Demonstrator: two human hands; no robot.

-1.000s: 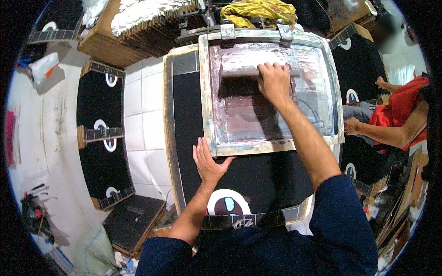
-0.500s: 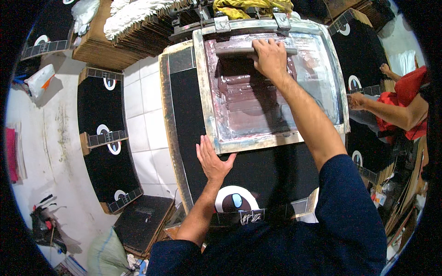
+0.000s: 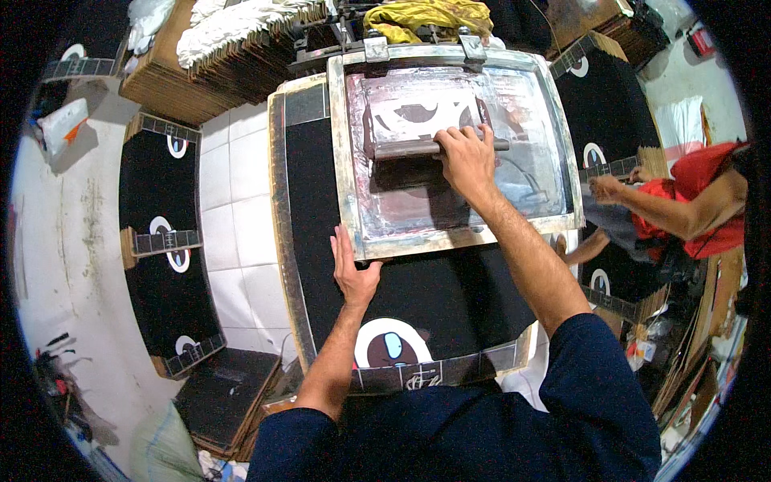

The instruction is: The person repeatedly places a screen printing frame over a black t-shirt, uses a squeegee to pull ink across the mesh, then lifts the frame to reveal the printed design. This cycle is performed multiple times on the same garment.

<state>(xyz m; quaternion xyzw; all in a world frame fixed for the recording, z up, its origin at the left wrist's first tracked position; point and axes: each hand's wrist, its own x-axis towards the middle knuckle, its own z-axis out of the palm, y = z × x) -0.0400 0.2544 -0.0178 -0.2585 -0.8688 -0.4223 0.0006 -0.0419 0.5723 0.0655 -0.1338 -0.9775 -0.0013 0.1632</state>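
Note:
A screen-printing frame (image 3: 411,241), smeared with dark and pale ink, lies over black fabric (image 3: 418,289) on a worn-edged board. My right hand (image 3: 470,161) grips a long squeegee (image 3: 393,149) across the mesh, with a pale printed shape showing above it. My left hand (image 3: 352,269) is open, fingers extended, touching the frame's lower left corner. A white, brown and blue eye print (image 3: 377,337) shows on the fabric nearer my body. Two metal clamps (image 3: 377,50) hold the frame's back edge.
Other black printed boards (image 3: 161,185) stand left and right. Stacked boards with white cloths (image 3: 241,32) and yellow fabric (image 3: 426,20) sit behind. A co-worker's red-clad arm and hand (image 3: 610,191) are at the right. A dark board pile (image 3: 217,394) lies lower left.
My right hand has pulled the squeegee toward me from near the top, exposing a pale shape on the mesh. My left hand stays at the corner. The co-worker's hands have moved.

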